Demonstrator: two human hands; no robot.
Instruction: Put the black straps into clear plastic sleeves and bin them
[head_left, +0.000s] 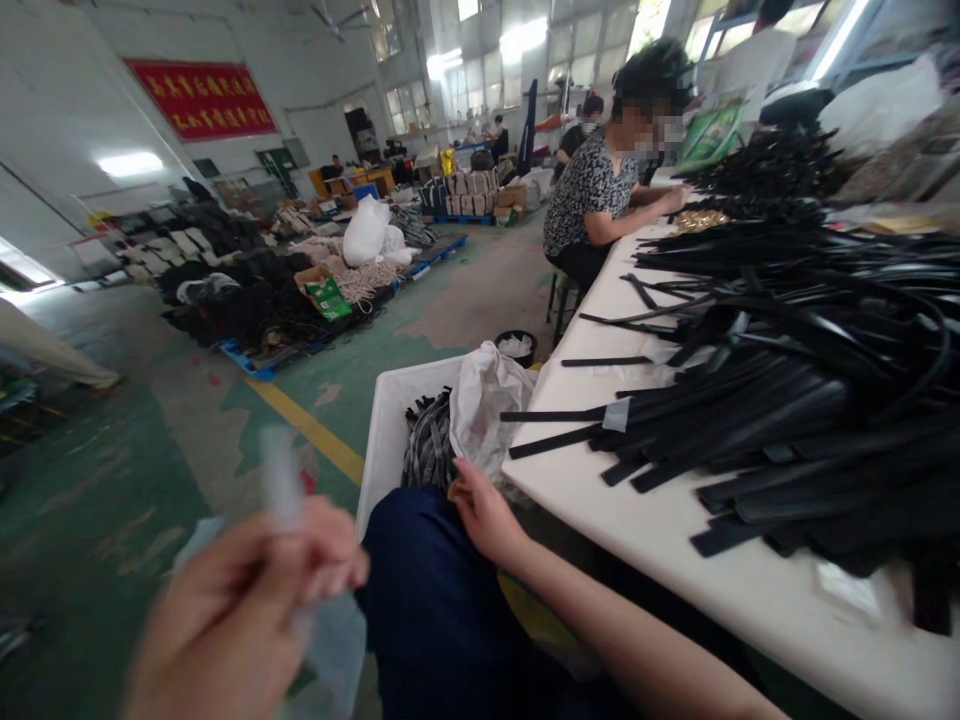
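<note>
My left hand [247, 600], smeared by motion at the lower left, is closed with thumb and fingers pinching a pale translucent strip [281, 475] that sticks up above them. Below and behind that hand shows a pale, see-through sheet [334, 650]; whether it joins the strip I cannot tell. My right hand [484, 510] is beside my knee, its visible fingers apart and nothing plainly in them. Just beyond it stands a white bin [412, 380] with grey-black straps [427, 440] and a white sack [487, 400].
A white table [555, 480] on the right bears a large heap of black straps [787, 400]. A co-worker [600, 190] sits farther along it. A black bucket [516, 347] stands on the floor. Piled goods [255, 290] lie on blue pallets to the left.
</note>
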